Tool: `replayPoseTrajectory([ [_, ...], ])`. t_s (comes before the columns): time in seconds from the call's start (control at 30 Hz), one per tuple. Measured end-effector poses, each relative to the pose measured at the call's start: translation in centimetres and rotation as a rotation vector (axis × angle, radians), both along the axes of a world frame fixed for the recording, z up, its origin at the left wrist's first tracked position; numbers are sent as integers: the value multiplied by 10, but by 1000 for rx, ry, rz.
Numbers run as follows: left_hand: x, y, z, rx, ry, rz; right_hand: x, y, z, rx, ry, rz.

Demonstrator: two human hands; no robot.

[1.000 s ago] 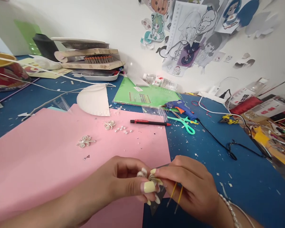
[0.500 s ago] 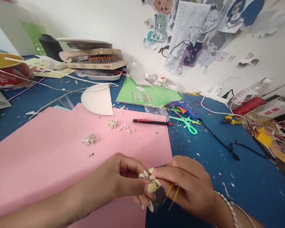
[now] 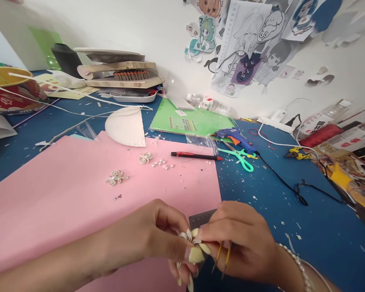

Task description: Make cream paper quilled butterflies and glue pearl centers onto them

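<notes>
I note both hands, left hand [image 3: 158, 239] and right hand [image 3: 240, 239], pinching a small white coiled-paper piece [image 3: 190, 236] at the pink sheet's [image 3: 63, 194] near edge.

Left hand [image 3: 158, 239] and right hand [image 3: 240, 239] meet over the pink sheet's [image 3: 63, 194] edge, fingertips pinching a small white coil [image 3: 191, 237]. Right hand also holds yellow tweezers [image 3: 223, 255]. Pencil [image 3: 196, 155], scissors [image 3: 240, 156] and glue gun [image 3: 232, 136] lie behind on the blue table [image 3: 307, 227].
</notes>
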State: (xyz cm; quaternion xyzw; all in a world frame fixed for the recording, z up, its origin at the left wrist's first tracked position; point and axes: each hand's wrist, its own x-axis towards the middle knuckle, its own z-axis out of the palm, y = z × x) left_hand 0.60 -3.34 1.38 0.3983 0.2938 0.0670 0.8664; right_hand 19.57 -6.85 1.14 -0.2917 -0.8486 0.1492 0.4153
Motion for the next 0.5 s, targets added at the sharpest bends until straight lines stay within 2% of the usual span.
replayPoseTrajectory([
  [0.1,1,-1,0,-6,9,-68,3,3,1,-312,108,95],
  [0.17,1,-2,1,5,5,-96,3,3,2,-461,133,119],
  [0.4,5,-3,0,-4,12,-100,-1,-1,4,-864,156,110],
  [0.5,5,-4,-1,0,8,-99,-1,-2,7,-921,165,146],
])
